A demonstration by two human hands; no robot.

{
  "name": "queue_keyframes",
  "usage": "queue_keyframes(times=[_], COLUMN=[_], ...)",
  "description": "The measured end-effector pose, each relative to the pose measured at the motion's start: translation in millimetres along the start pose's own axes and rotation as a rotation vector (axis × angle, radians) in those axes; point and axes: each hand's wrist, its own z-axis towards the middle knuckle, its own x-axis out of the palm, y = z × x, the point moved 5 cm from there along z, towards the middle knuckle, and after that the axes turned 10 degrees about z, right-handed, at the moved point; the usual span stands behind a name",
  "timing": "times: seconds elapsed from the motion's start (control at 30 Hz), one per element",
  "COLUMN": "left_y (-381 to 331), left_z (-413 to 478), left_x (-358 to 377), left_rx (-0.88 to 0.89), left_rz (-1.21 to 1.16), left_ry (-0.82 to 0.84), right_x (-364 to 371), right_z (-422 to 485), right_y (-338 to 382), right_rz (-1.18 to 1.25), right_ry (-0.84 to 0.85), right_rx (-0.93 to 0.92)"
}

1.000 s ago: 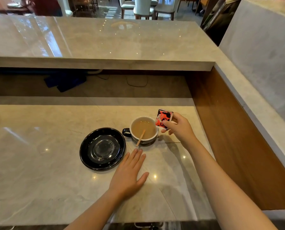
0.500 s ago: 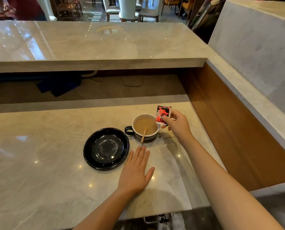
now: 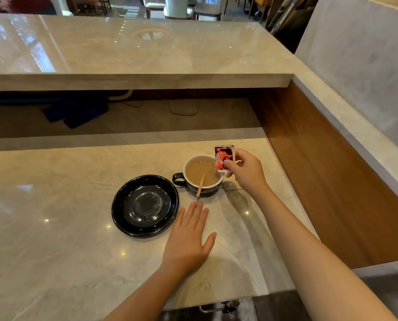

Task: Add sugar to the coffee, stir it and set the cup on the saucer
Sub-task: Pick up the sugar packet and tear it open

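Tilted further: red-black sugar packet point(image 3: 224, 158) over cup point(image 3: 202, 173).

- Left hand point(image 3: 186, 242): bare, no ring, watch or glove.
- Right hand point(image 3: 246, 172): bare likewise.
- Both forearms uncovered; no sleeve shows.

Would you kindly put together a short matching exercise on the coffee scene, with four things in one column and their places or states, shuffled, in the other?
Things:
1. sugar packet
2. wooden stirrer
3. saucer
4. left hand

Places or states:
A. lies flat, palm down, on the counter
B. stands bare beside the cup, on its handle side
C. leans in the coffee, its end over the cup's near rim
D. pinched in the right hand, tipped at the cup's rim

Pairs: 1-D, 2-C, 3-B, 4-A
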Motion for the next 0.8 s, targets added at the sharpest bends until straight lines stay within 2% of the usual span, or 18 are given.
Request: queue_keyframes(times=[0.47,0.63,0.8], left_y=[-1,-1,-1], left_z=[-1,-1,-2], left_x=[-1,-2,-1], left_rx=[-0.023,-0.026,-0.028], left_rz=[0.004,-0.011,0.0], left_ry=[-0.006,-0.01,-0.008], right_x=[-1,-9,-8], right_z=[1,-3,-6], right_y=[0,-7,-16], right_rz=[0.109,0.306,0.445], right_ry=[0.004,-0.087,-0.088], right_rx=[-0.051,0.017,0.106])
